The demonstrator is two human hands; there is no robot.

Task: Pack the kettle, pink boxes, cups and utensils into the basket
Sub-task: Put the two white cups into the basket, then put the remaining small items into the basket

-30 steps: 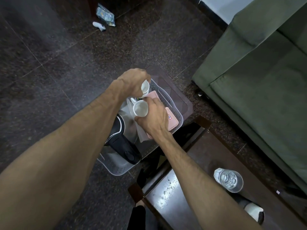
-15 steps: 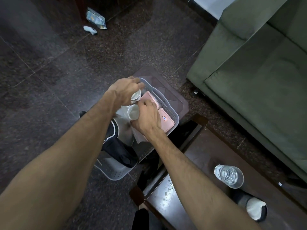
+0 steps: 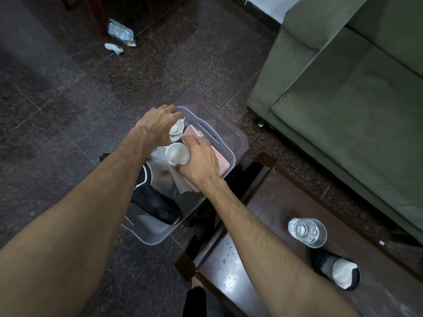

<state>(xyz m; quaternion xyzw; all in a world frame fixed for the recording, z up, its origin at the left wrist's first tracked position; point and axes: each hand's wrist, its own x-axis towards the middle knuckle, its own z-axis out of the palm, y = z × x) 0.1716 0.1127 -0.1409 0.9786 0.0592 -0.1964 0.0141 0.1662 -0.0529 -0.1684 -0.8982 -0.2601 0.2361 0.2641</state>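
A grey perforated basket [image 3: 225,150] stands on the floor over a brown mat. Inside it a steel kettle [image 3: 161,179] with a black handle lies at the near end. Pink boxes [image 3: 223,164] lie along the right side, partly under my right hand. My left hand [image 3: 160,124] holds a white cup [image 3: 176,132] at the basket's far left corner. My right hand [image 3: 200,162] grips a second white cup [image 3: 177,153], mouth up, in the middle of the basket above a white paper. No utensils show.
A dark wooden table [image 3: 263,259] at the lower right carries a clear glass [image 3: 307,232] of water. A green sofa [image 3: 343,88] fills the right side. A foil packet [image 3: 121,34] and a small white object [image 3: 114,48] lie on the far floor. A socked foot [image 3: 336,268] shows under the table.
Both hands have gone down and apart inside the basket. The left hand's cup moved toward the far corner, and the right hand's cup turned mouth up.
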